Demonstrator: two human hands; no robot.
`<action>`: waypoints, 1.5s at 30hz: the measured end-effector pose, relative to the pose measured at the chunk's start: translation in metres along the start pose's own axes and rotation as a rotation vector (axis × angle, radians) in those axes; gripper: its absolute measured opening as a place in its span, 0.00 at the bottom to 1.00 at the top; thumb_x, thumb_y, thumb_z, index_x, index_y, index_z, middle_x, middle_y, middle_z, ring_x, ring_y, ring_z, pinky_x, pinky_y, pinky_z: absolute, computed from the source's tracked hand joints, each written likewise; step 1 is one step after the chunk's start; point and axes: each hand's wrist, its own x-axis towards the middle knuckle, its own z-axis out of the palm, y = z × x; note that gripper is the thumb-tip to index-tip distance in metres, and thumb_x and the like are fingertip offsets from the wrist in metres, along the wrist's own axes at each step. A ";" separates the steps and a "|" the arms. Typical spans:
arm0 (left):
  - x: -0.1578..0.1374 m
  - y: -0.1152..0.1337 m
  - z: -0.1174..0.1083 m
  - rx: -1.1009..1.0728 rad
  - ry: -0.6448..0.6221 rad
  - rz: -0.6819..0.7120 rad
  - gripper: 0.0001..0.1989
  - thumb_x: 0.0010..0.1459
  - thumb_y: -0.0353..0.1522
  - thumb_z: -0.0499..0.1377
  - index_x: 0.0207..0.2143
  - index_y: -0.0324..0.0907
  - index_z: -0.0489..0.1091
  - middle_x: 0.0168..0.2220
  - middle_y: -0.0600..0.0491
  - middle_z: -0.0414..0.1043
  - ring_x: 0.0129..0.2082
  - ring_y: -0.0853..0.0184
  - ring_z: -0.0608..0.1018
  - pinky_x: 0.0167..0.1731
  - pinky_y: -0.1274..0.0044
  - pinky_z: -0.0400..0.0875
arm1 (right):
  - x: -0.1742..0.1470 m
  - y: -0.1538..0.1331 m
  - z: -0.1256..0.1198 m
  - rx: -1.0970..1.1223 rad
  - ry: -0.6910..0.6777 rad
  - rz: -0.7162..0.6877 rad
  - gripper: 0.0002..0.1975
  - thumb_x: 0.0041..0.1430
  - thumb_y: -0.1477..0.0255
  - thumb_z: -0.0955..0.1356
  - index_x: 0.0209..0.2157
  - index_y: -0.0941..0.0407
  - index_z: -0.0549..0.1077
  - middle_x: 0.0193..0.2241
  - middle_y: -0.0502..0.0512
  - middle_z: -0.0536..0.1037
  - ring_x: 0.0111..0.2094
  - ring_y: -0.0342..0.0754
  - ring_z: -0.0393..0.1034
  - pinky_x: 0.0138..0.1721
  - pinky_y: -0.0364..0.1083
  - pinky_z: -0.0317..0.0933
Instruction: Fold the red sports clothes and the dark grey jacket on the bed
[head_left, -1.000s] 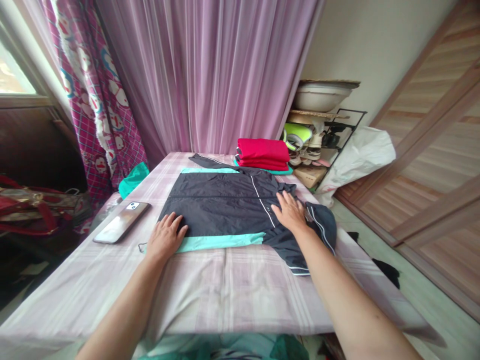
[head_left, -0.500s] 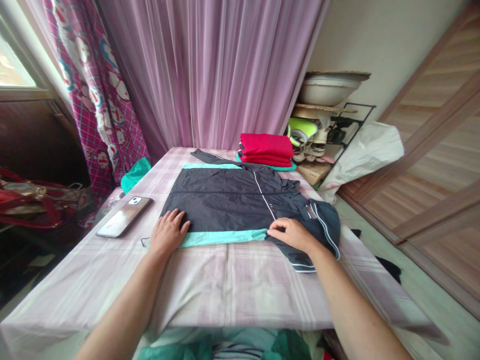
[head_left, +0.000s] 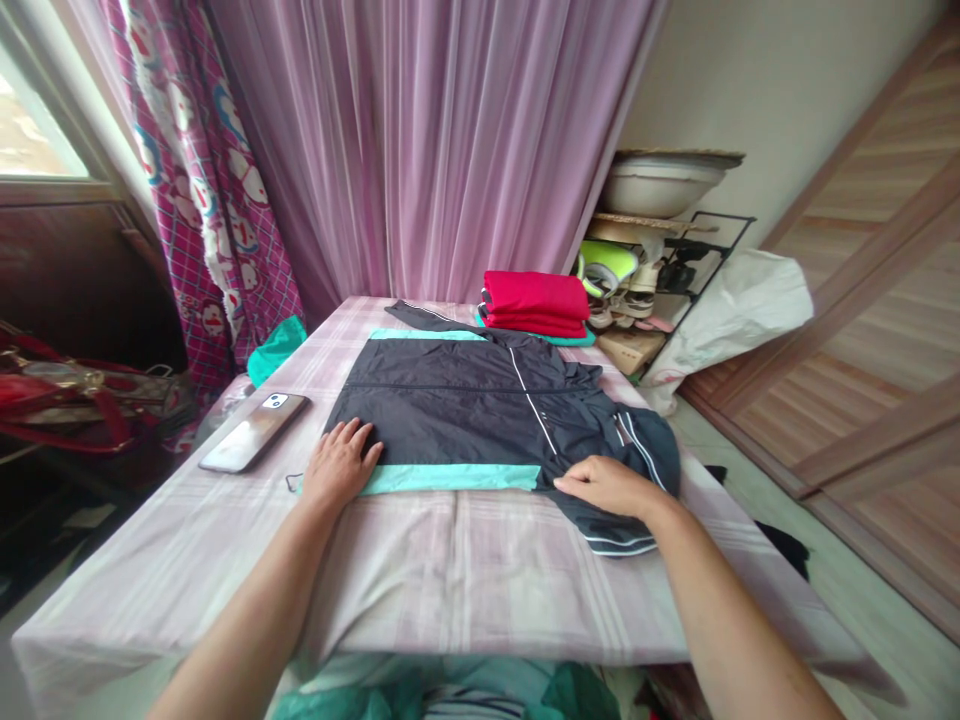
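Observation:
A black zip jacket (head_left: 442, 415) with turquoise side strips and white piping lies spread sideways on the table, its hem to the left and its collar end to the right. My left hand (head_left: 341, 465) rests flat on the near hem corner, fingers stretched out. Beside the near sleeve's root, my right hand (head_left: 609, 487) has its fingers closed on the jacket's dark cloth. The near sleeve (head_left: 600, 530) is bunched under and around that hand. At the back, the far sleeve stretches out to the left.
A checked cloth covers the table (head_left: 450, 580). A phone (head_left: 255, 432) lies at the left, a turquoise bag (head_left: 276, 350) at the left edge. Folded red cloth (head_left: 535, 300) is stacked at the back. A shoe rack (head_left: 675, 290) stands behind the right side, beside a white sack (head_left: 742, 310).
My right hand has moved a little to the right, from the turquoise strip's end onto the black cloth by the sleeve. My left hand stays on the hem.

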 end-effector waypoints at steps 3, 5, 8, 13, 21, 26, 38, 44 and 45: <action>0.000 -0.001 0.002 -0.015 0.019 -0.001 0.27 0.65 0.46 0.48 0.60 0.44 0.67 0.64 0.46 0.63 0.65 0.52 0.63 0.63 0.60 0.57 | 0.018 -0.014 -0.012 -0.068 0.251 -0.002 0.17 0.60 0.60 0.63 0.30 0.53 0.80 0.30 0.53 0.81 0.35 0.51 0.73 0.39 0.46 0.63; 0.000 -0.001 0.004 -0.025 0.031 -0.007 0.26 0.65 0.46 0.49 0.60 0.45 0.67 0.64 0.46 0.64 0.65 0.52 0.63 0.63 0.60 0.58 | 0.038 -0.027 -0.016 -0.092 0.523 -0.022 0.20 0.62 0.61 0.61 0.48 0.53 0.78 0.47 0.58 0.79 0.51 0.55 0.71 0.52 0.49 0.61; 0.000 -0.002 0.004 -0.031 0.034 -0.009 0.26 0.64 0.46 0.50 0.60 0.45 0.67 0.64 0.46 0.63 0.65 0.52 0.63 0.63 0.59 0.58 | 0.071 -0.042 -0.005 -0.164 0.698 0.035 0.29 0.66 0.60 0.58 0.64 0.54 0.63 0.65 0.61 0.63 0.65 0.57 0.54 0.64 0.56 0.49; -0.002 0.001 0.000 -0.029 0.010 -0.017 0.26 0.65 0.45 0.50 0.60 0.44 0.67 0.65 0.46 0.63 0.65 0.53 0.63 0.63 0.60 0.57 | 0.099 -0.044 0.037 -0.283 0.299 0.153 0.29 0.67 0.56 0.56 0.67 0.49 0.58 0.69 0.59 0.54 0.68 0.57 0.46 0.65 0.65 0.39; -0.004 0.001 0.001 -0.037 0.015 -0.016 0.25 0.65 0.44 0.50 0.60 0.45 0.66 0.65 0.46 0.63 0.66 0.53 0.62 0.64 0.60 0.56 | 0.100 -0.035 0.051 -0.296 0.297 0.133 0.28 0.68 0.57 0.55 0.65 0.48 0.60 0.68 0.57 0.56 0.68 0.54 0.48 0.65 0.63 0.40; -0.007 0.006 -0.003 -0.020 0.009 -0.019 0.27 0.65 0.43 0.49 0.63 0.43 0.63 0.68 0.45 0.57 0.67 0.52 0.59 0.64 0.59 0.55 | 0.102 -0.033 0.053 -0.290 0.318 0.141 0.27 0.67 0.57 0.56 0.65 0.49 0.62 0.68 0.57 0.58 0.67 0.54 0.50 0.65 0.62 0.42; 0.008 0.062 -0.020 -0.088 0.007 0.133 0.21 0.67 0.42 0.47 0.55 0.47 0.71 0.60 0.49 0.70 0.62 0.56 0.68 0.62 0.61 0.58 | 0.099 -0.042 0.052 -0.321 0.284 0.145 0.31 0.67 0.55 0.56 0.66 0.51 0.59 0.69 0.60 0.54 0.69 0.56 0.47 0.65 0.63 0.40; 0.029 0.136 -0.005 -0.123 -0.093 0.298 0.31 0.66 0.49 0.45 0.64 0.45 0.61 0.68 0.45 0.55 0.69 0.52 0.55 0.66 0.54 0.47 | 0.098 -0.043 0.051 -0.310 0.275 0.151 0.32 0.66 0.52 0.57 0.66 0.51 0.59 0.69 0.59 0.54 0.69 0.56 0.46 0.65 0.63 0.38; 0.030 0.141 -0.001 -0.114 -0.118 0.295 0.31 0.66 0.50 0.44 0.65 0.46 0.60 0.69 0.45 0.54 0.69 0.52 0.54 0.66 0.53 0.46 | 0.098 -0.044 0.051 -0.308 0.278 0.151 0.32 0.66 0.52 0.57 0.66 0.51 0.59 0.69 0.59 0.54 0.69 0.56 0.46 0.65 0.63 0.38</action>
